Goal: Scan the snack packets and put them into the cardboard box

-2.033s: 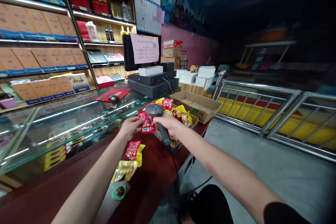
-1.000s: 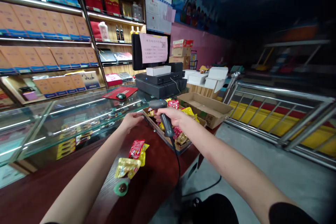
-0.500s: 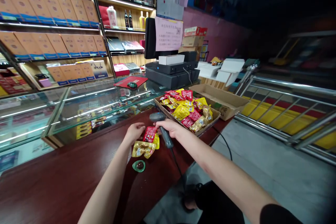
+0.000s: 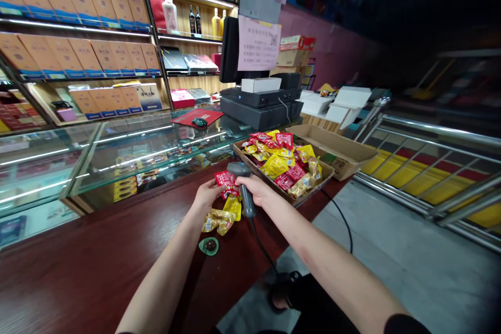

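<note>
My right hand [image 4: 252, 188] is wrapped round the handle of a grey barcode scanner [image 4: 246, 199], whose head points left and away from me. My left hand [image 4: 207, 195] grips a red snack packet [image 4: 226, 182] by its left side, close beside the scanner. Under and nearer me lie a yellow packet [image 4: 234, 207] and a gold packet [image 4: 218, 221] on the dark red counter [image 4: 117, 261]. A small green drop-shaped dish [image 4: 209, 246] with a round brown thing in it sits in front of them.
A cardboard box [image 4: 307, 193] full of red, yellow and gold packets stands to the right, by another open box [image 4: 336, 146]. The scanner's cable [image 4: 260, 248] hangs off the counter edge. Behind are a glass case [image 4: 156, 154], a monitor [image 4: 230, 52] and a metal railing [image 4: 430, 141].
My left hand has closed on the red packet and lifted it off the others, up towards the scanner head. More of the yellow packet shows. The view has shifted slightly.
</note>
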Tool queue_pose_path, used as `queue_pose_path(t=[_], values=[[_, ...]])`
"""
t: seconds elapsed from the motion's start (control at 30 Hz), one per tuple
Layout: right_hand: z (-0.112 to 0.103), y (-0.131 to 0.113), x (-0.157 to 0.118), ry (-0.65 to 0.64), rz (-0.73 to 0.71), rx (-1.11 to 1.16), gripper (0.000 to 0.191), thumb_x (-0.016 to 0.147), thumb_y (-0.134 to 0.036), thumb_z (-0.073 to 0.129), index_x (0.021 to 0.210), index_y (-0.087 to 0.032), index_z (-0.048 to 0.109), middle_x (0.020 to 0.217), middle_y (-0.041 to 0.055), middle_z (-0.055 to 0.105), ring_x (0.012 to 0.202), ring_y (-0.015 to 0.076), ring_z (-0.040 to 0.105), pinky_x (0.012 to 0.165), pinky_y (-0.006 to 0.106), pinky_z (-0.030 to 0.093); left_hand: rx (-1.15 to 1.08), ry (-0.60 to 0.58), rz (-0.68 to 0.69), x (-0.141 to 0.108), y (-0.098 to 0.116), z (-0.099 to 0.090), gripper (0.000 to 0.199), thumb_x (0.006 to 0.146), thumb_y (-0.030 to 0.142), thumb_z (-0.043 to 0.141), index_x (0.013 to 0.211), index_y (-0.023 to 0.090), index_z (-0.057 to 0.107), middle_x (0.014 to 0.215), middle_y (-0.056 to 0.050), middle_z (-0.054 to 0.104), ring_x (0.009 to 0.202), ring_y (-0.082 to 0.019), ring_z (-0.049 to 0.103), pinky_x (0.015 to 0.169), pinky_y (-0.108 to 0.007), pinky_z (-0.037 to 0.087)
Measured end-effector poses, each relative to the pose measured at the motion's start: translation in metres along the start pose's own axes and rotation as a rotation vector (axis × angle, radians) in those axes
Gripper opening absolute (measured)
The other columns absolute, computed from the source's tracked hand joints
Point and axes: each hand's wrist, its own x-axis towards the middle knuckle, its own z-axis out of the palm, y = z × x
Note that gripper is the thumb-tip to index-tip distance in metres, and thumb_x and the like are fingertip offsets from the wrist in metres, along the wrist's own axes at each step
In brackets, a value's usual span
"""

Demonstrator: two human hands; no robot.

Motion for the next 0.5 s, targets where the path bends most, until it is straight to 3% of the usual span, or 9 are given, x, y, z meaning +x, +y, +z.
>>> queue_pose_path(t=[0.1,0.33,0.4,0.5], values=[[0.001,0.0,-0.005,-0.009,-0.066,-0.031,0.008,0.058,-0.01,0.06,0.065,-0.015,0.06,0.05,-0.0037,0.054,0.049,0.0092,0.051,0.056,0.022,0.045,-0.024,-0.039,-0.015,-0.003,0.004,0.0,0.032,0.058,0.017,0.081,0.087,0.01,0.069,0.083,-0.009,0.071,0.064,-0.012,0.065,0.065,-0.022,0.053],[0.011,0.001,-0.027,-0.043,-0.352,-0.263,0.016,0.061,-0.016,0.059,0.075,-0.016,0.065,0.071,-0.0013,0.065,0.068,0.0127,0.058,0.066,0.024,0.045,-0.053,-0.02,0.02,-0.003,0.019,-0.004,0.04,0.059,0.023,0.081,0.096,0.014,0.068,0.086,-0.008,0.071,0.068,-0.015,0.066,0.064,-0.028,0.055],[0.016,0.006,-0.034,-0.025,-0.333,-0.332,0.014,0.062,-0.017,0.058,0.075,-0.016,0.064,0.069,-0.0007,0.064,0.066,0.0143,0.059,0.062,0.025,0.046,-0.06,0.009,0.059,-0.003,0.023,-0.003,0.04,0.06,0.025,0.08,0.097,0.015,0.068,0.088,-0.008,0.071,0.067,-0.014,0.066,0.061,-0.026,0.054],[0.023,0.018,-0.043,-0.062,-0.189,-0.311,0.011,0.064,-0.019,0.056,0.074,-0.017,0.06,0.062,0.0007,0.062,0.059,0.0175,0.061,0.051,0.026,0.046,-0.073,0.042,0.105,-0.003,0.029,0.0,0.04,0.062,0.026,0.079,0.1,0.016,0.068,0.092,-0.007,0.071,0.068,-0.012,0.065,0.062,-0.023,0.053]])
